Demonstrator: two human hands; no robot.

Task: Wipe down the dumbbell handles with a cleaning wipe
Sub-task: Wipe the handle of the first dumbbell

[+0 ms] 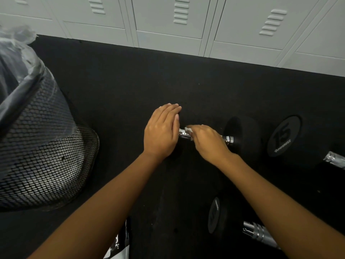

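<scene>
A black dumbbell (242,135) lies on the dark floor with its chrome handle (183,135) running left to right. My left hand (161,132) rests flat, palm down, on the dumbbell's left head, which is hidden under it. My right hand (207,142) is closed over the handle's middle, pressing a small white wipe (188,129) against the chrome; only a scrap of the wipe shows at my fingertips. A short piece of handle shows on each side of my right hand.
A second dumbbell marked 15 (283,136) lies at the right, and a third (216,214) near the bottom with its chrome handle (259,234). A black mesh bin (43,152) with a plastic liner stands left. Grey lockers (168,23) line the far edge.
</scene>
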